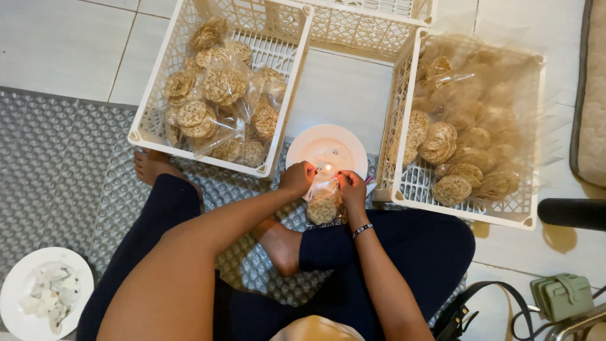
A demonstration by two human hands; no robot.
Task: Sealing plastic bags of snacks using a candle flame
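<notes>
At frame centre, my left hand (298,177) and right hand (351,185) pinch the bag (322,203) mouth taut beside the flame (327,167), apparently for sealing, over the plate (344,140).

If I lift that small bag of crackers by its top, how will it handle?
The bag is thin clear plastic, so it will likely sag and swing below both hands, left hand and right hand. It probably feels light. The round crackers inside look lacy and brittle, so squeezing may crack them.
</notes>
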